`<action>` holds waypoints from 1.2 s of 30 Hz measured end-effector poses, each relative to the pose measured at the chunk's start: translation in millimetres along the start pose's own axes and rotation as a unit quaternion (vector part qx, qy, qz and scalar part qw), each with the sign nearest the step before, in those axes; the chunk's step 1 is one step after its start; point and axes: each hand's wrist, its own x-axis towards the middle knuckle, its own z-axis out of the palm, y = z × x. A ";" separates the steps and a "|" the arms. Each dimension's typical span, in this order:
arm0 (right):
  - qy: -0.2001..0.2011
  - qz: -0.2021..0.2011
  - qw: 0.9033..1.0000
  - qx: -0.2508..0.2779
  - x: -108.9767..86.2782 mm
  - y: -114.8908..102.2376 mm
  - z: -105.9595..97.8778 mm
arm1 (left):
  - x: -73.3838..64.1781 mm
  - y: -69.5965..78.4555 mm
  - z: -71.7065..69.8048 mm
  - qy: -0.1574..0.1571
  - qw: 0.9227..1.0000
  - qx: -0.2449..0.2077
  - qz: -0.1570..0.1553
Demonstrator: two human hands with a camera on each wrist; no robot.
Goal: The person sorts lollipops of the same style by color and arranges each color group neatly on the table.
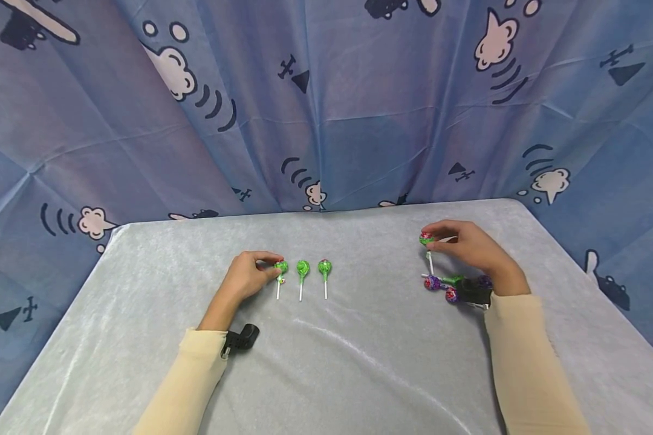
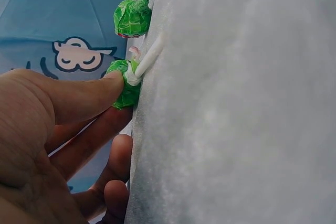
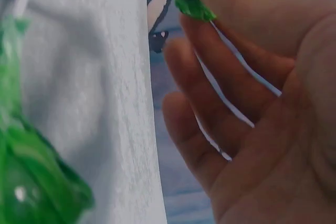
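My left hand (image 1: 248, 275) pinches the green-wrapped head of a lollipop (image 2: 126, 95) between thumb and fingers; its white stick points toward me on the cloth. Two more green lollipops, a middle one (image 1: 303, 267) and a right one (image 1: 324, 266), lie beside it in a row. Over on the right, my right hand (image 1: 465, 244) holds a green and red lollipop (image 1: 426, 238) by its head, the stick hanging down. Just below that hand is a pile of lollipops with purple wrappers (image 1: 432, 283) and green ones (image 3: 37, 177), partly hidden by the wrist.
A pale grey cloth (image 1: 359, 350) covers the table, with soft creases toward the front. Behind its back edge hangs a blue patterned curtain (image 1: 370, 151). A black wrist camera (image 1: 243, 337) sits on the left forearm, near the cloth.
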 end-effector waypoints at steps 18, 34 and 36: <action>-0.024 -0.036 0.999 0.010 8.5 -17.5 14.8 | -0.6 0.6 -0.5 0.000 1.000 -0.002 0.006; -0.042 -0.069 0.996 0.023 16.5 -35.6 32.4 | -1.6 2.3 -0.7 -0.005 1.000 -0.003 -0.004; -0.044 -0.075 0.996 0.022 17.3 -38.3 35.5 | -1.9 2.2 -0.4 -0.004 1.000 -0.004 -0.005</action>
